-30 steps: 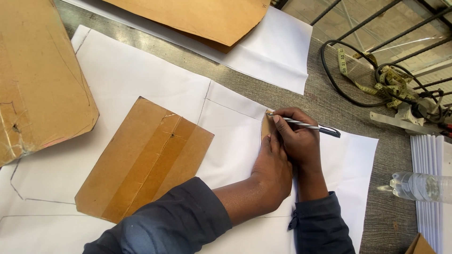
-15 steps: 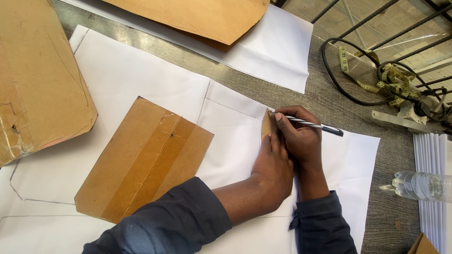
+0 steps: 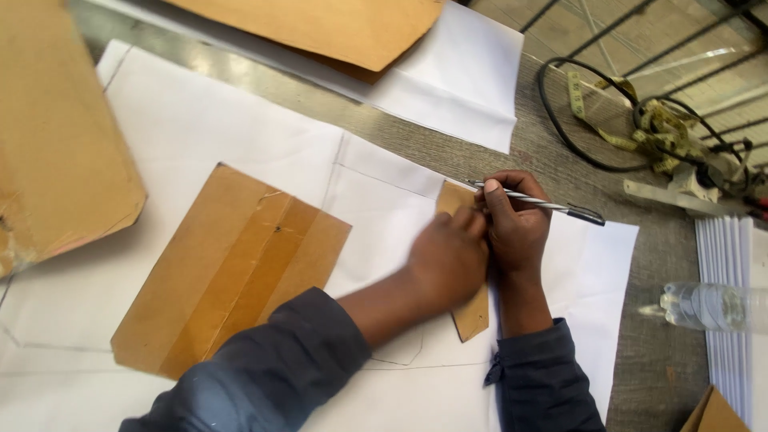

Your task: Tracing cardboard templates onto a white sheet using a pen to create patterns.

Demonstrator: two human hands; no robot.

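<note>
My right hand [image 3: 518, 228] grips a striped black-and-white pen [image 3: 538, 202], its tip at the top edge of a small brown cardboard template [image 3: 470, 314]. My left hand [image 3: 446, 260] lies flat on that template and presses it onto a large white sheet [image 3: 200, 136]. Most of the template is hidden under both hands. Pencil outlines show on the sheet below my left forearm.
A larger taped cardboard piece [image 3: 228, 268] lies left of my arm. More cardboard sits at the left edge [image 3: 56, 144] and top [image 3: 320, 28]. A black cable with yellow tape measure [image 3: 632, 120], a plastic bottle [image 3: 708, 306] and stacked white paper [image 3: 732, 312] lie to the right.
My left hand has slid a little down the template, uncovering its top corner. The pen stays at the template's top edge.
</note>
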